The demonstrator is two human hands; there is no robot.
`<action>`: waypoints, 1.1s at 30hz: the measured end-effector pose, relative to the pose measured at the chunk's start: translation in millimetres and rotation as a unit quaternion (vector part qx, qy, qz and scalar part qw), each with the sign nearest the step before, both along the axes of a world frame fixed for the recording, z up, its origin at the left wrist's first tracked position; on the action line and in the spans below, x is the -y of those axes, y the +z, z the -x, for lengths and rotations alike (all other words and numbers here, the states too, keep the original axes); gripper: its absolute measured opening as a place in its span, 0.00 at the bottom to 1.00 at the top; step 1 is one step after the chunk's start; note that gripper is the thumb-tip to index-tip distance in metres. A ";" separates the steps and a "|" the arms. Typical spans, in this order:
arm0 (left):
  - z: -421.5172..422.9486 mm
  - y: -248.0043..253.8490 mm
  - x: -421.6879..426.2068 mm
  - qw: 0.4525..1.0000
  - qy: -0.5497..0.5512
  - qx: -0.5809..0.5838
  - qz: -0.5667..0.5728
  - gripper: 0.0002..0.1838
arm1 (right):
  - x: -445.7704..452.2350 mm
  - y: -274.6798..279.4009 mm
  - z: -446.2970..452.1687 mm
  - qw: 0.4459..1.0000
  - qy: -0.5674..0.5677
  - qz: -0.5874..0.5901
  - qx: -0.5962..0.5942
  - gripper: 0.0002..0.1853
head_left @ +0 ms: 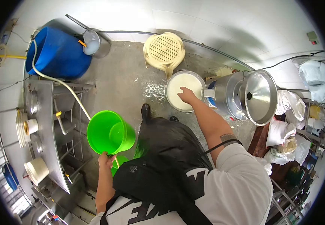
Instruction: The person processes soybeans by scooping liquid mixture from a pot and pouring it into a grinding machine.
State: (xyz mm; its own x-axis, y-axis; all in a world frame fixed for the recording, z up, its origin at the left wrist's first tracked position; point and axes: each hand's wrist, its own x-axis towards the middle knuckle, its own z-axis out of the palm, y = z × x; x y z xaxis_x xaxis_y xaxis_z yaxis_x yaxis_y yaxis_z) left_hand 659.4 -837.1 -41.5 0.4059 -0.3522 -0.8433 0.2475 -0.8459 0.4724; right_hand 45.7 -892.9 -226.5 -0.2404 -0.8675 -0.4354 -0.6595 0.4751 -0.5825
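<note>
My left hand [106,160] grips the rim of a bright green bucket [129,137], which is tipped so its inside faces up; no contents show in it. Another green container [119,165] sits partly hidden below it, beside my apron. My right hand [186,95] is stretched over a round metal pot [173,80] full of a whitish, milky mass, with a finger extended and nothing visible in the hand. Whether the fingertips touch the mass I cannot tell. The spout of a steel machine [231,90] with a wide funnel reaches to the pot's right rim.
A cream plastic stool [165,48] stands behind the pot. At the left are a blue barrel [66,54], a metal bucket [101,45], a pale hose [68,88] and a steel sink counter [46,112]. White sacks [280,133] lie at the right. The floor looks wet.
</note>
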 end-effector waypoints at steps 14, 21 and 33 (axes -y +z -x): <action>-28.7 -191.6 237.6 0.989 -0.142 -0.028 -0.040 0.17 | 191.5 -110.9 26.9 0.880 -0.431 -0.036 0.197 0.58; -18.7 -206.7 267.7 0.988 -0.148 0.021 -0.050 0.17 | 248.3 -155.2 10.5 0.783 -0.555 0.122 0.251 0.51; 36.0 -249.2 301.6 0.958 -0.275 -0.017 -0.084 0.17 | 69.9 -196.9 -78.9 0.881 -0.465 -0.086 -0.007 0.38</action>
State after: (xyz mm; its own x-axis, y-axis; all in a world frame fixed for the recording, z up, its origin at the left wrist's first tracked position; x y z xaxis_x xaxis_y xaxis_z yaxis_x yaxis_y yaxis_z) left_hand 623.3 -1138.7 -290.8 0.1687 -0.3628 -0.9165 -0.2448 -0.9161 0.3176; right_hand 124.6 -962.8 -423.4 -0.8188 -0.2136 -0.5328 0.0562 0.8939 -0.4447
